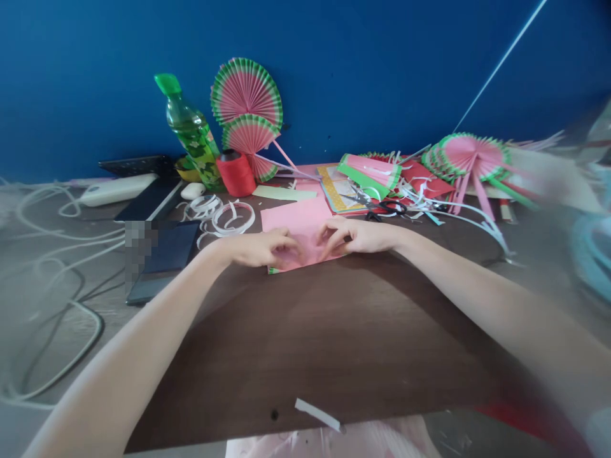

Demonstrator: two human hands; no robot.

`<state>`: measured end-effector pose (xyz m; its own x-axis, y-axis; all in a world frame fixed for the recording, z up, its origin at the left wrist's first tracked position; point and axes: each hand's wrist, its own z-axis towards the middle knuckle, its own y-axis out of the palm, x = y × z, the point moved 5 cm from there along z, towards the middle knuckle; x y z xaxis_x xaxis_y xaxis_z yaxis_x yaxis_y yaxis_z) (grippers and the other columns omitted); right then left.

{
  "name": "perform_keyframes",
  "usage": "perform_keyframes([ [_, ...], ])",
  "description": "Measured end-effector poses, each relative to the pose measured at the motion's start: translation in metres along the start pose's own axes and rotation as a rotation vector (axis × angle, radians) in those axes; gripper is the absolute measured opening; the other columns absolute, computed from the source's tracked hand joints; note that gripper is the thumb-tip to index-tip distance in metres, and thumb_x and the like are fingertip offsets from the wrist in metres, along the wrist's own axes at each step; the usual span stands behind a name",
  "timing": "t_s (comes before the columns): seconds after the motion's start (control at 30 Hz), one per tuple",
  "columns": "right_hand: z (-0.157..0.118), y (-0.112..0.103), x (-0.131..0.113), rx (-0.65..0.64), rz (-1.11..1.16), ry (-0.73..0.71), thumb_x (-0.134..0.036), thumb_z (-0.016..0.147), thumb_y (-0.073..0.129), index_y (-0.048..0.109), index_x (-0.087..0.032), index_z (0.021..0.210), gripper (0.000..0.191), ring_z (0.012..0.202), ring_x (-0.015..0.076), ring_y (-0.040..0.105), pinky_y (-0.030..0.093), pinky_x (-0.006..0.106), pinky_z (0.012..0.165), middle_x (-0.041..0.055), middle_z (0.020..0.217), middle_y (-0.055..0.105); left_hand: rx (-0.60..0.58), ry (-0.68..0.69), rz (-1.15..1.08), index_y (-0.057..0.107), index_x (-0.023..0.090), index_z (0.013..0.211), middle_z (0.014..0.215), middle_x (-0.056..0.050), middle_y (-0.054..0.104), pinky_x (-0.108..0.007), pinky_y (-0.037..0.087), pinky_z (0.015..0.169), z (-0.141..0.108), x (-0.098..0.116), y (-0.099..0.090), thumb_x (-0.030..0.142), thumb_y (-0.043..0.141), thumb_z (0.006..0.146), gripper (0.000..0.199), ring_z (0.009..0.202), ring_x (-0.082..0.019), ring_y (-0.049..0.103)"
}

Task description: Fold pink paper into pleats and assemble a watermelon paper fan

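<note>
In the head view, a flat pink paper sheet (296, 219) lies on the dark brown wooden table (305, 337), in front of the person and between their two hands. The left hand (260, 248) is over its near-left part, fingers bent and partly closed, with the tips down on the paper. The right hand (359, 235) is at its near-right part, thumb and fingers curved with a gap between them, tips also on the paper. Blur hides the fingertips, so I cannot tell whether either hand pinches the near edge or only presses it.

As for progress, the work on this sheet looks to be at an early stage — the visible far part is smooth and unpleated, and only the near edge is being handled. By contrast, round pleated pink paper fans with green rims (247, 92) stand formed against the blue wall (344, 70), and a stack of similar pink-and-green paper fans (470, 156) lies to the right.

The sheet's near edge runs roughly left to right, its right end slightly farther from the person, and a bit of green shows at the near-left corner. Its long axis is uncertain — foreshortening and the hands obscure which side is longer
</note>
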<state>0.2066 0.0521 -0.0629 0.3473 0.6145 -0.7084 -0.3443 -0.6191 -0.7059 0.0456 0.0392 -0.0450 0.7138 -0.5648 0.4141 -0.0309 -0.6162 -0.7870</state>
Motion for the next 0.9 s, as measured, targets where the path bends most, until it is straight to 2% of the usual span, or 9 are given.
perform_keyframes([
  [0.1, 0.000, -0.002, 0.000, 0.027, 0.031, 0.017, -0.014, 0.075, 0.060, 0.071, -0.022, 0.083, 0.016, 0.105, 0.0175, 0.050, 0.034, 0.035, 0.097, 0.0040, 0.107, 0.057, 0.000, -0.005, 0.007, 0.063, 0.024, 0.104, 0.093, -0.002, 0.046, -0.026, 0.037, 0.084, 0.002, -0.003, 0.002, 0.030, 0.049, 0.077, 0.031, 0.090, -0.017, 0.048],
  [0.2, -0.001, -0.003, -0.002, 0.022, 0.026, 0.027, -0.016, 0.076, 0.059, 0.069, -0.019, 0.079, 0.011, 0.105, 0.0176, 0.051, 0.035, 0.034, 0.096, 0.0050, 0.110, 0.057, 0.008, -0.018, -0.004, 0.064, 0.024, 0.103, 0.092, -0.002, 0.046, -0.025, 0.037, 0.083, 0.002, -0.006, 0.002, 0.030, 0.050, 0.077, 0.029, 0.089, -0.016, 0.048],
  [0.57, -0.006, -0.010, 0.000, -0.090, 0.027, 0.032, -0.017, 0.079, 0.054, 0.069, -0.018, 0.091, 0.019, 0.113, 0.0182, 0.049, 0.035, 0.032, 0.097, 0.0057, 0.123, 0.057, -0.061, 0.077, -0.042, 0.062, 0.026, 0.111, 0.090, 0.000, 0.043, -0.022, 0.033, 0.084, -0.003, -0.009, -0.003, 0.032, 0.050, 0.080, 0.033, 0.087, -0.013, 0.047],
  [0.9, -0.008, -0.012, 0.000, -0.135, 0.009, 0.033, -0.016, 0.079, 0.054, 0.069, -0.018, 0.096, 0.023, 0.118, 0.0190, 0.048, 0.035, 0.033, 0.098, 0.0064, 0.127, 0.055, -0.091, 0.074, -0.038, 0.060, 0.029, 0.115, 0.092, 0.000, 0.044, -0.021, 0.033, 0.088, -0.008, -0.009, -0.006, 0.036, 0.053, 0.079, 0.037, 0.089, -0.013, 0.047],
])
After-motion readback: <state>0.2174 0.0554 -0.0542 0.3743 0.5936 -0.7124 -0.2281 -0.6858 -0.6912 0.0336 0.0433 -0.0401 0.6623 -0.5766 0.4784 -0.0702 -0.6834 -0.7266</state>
